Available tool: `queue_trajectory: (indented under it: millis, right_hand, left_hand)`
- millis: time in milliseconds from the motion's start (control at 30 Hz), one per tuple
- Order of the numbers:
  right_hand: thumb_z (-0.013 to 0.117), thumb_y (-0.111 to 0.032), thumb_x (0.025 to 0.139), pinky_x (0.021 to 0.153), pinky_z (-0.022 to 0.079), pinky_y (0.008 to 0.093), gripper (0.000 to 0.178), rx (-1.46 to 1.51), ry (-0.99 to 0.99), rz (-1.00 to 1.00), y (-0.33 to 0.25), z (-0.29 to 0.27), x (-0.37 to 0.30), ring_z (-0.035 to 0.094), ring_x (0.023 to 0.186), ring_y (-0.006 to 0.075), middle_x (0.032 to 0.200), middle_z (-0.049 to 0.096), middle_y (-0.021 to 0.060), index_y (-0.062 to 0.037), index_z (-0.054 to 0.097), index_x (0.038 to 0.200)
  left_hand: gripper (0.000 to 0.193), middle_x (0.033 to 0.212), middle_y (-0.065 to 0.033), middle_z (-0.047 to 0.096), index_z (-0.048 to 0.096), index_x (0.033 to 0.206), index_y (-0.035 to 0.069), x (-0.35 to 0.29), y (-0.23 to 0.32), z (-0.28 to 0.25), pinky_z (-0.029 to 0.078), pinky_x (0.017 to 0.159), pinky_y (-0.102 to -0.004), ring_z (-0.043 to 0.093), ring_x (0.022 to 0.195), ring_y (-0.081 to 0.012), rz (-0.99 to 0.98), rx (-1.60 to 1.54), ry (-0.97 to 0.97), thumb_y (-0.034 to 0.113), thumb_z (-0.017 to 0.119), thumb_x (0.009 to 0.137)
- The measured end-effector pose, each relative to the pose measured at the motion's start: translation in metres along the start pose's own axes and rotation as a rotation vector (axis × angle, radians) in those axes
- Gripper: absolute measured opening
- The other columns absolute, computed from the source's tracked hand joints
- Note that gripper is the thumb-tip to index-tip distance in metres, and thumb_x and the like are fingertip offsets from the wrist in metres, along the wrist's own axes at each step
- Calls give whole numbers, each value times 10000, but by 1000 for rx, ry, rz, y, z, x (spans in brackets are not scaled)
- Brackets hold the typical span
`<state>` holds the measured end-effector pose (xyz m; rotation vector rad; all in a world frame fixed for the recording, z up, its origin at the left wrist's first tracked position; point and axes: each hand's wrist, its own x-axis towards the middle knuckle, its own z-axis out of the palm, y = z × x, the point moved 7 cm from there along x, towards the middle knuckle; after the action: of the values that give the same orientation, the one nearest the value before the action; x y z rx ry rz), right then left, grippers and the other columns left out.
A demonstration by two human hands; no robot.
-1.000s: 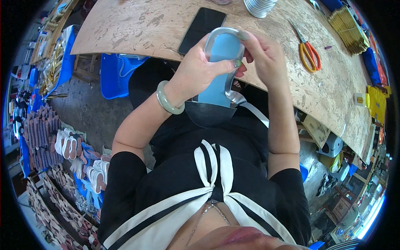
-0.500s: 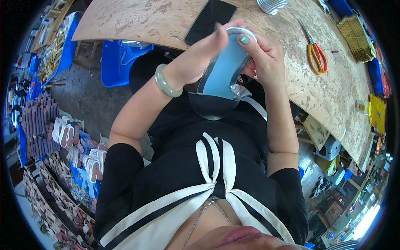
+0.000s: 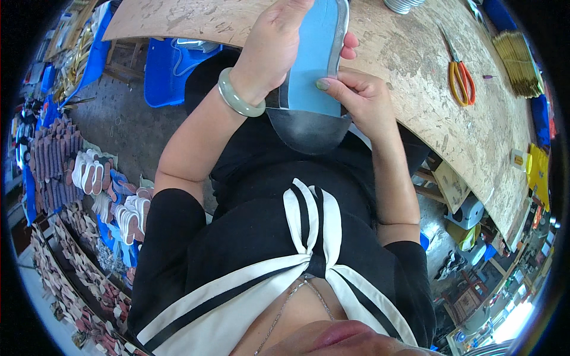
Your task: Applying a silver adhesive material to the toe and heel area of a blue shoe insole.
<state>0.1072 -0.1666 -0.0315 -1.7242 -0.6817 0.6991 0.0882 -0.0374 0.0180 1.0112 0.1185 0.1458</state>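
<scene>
My left hand (image 3: 274,50) grips a light-blue shoe insole (image 3: 314,65) along its left side, near the top edge of the view. The insole has a silvery-grey rim and a black, rounded end pointing toward my body. My right hand (image 3: 365,101) is closed on the right edge, its thumb lying on the blue face and its fingers bent at the rim. The far end of the insole runs out of view. Just below my right hand a bit of pale strip shows; the rest of it is hidden.
Orange-handled scissors (image 3: 460,80) lie on the worn wooden table (image 3: 427,89). A silvery coil (image 3: 405,5) stands at its far side, and a gold stack (image 3: 516,64) at the right. Blue bins (image 3: 163,74) and piled shoe soles (image 3: 127,222) are at the left.
The insole has moved up and turned more upright. My right hand has slid down its right edge toward the black end. The phone is no longer visible.
</scene>
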Motion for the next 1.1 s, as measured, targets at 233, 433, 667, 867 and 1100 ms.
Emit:
queue_trajectory:
  millis: [233,433,667,867,1100]
  right_hand:
    - [641,-256,873,687,468,227,255,186,119,-25,4,-11,10,613,770,92,844,690,54,-38,707,988]
    - [593,-219,906,761,457,223,305,195,27,-117,-14,-18,-4,599,874,73,975,685,50,-50,632,1157]
    - [654,-119,838,625,471,220,150,-34,267,-240,-25,-37,-24,613,700,101,749,652,37,-48,712,956]
    - [676,-63,805,552,385,202,132,-194,225,-292,-36,-28,-37,530,638,77,698,611,21,-8,713,918]
    - [692,-83,794,490,360,221,139,-200,330,-427,-39,-18,-53,507,554,86,637,593,37,-45,724,923]
  left_hand:
    - [405,1091,-88,653,610,1160,47,-26,-41,-24,469,887,-296,616,1005,-174,60,595,-265,340,625,880]
    - [307,1152,-102,632,596,1179,33,-42,-37,-23,453,942,-307,600,1057,-185,146,309,-83,216,534,941]
    - [346,1183,-214,583,509,1220,-20,-55,-32,-14,472,946,-388,566,1130,-276,158,240,-171,211,454,969]
    - [375,1116,-224,596,457,1242,-30,-63,-22,-4,470,944,-437,541,1148,-341,214,151,-150,238,406,984]
    - [388,1066,-213,628,471,1229,-24,-69,-16,-5,498,885,-366,626,1012,-259,165,4,-24,263,458,969]
